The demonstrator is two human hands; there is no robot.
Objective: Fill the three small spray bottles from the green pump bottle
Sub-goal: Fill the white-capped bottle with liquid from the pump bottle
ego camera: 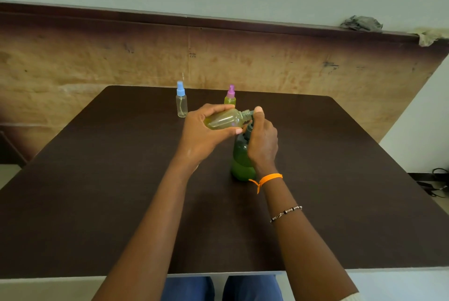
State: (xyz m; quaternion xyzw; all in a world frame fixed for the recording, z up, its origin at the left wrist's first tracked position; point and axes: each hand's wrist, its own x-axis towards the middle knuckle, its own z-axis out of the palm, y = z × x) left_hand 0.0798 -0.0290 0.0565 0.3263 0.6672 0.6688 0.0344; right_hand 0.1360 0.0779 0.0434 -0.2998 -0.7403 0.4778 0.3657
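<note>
Right hand [262, 141]: fingers curled over green pump bottle [241, 160], upright.
Left hand [206, 128]: fingers wrapping uncapped spray bottle [227, 119], lying sideways, neck pointing right, yellowish-green inside.

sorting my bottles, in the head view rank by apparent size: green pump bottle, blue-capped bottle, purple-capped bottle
1. green pump bottle, clearly largest, though nearest the camera.
2. blue-capped bottle.
3. purple-capped bottle; the left hand partly hides it, so ranks two and three are unsure.

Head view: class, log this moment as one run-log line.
left hand: holds uncapped spray bottle tilted | right hand: on green pump bottle | purple-capped bottle: filled | blue-capped bottle: empty
</note>
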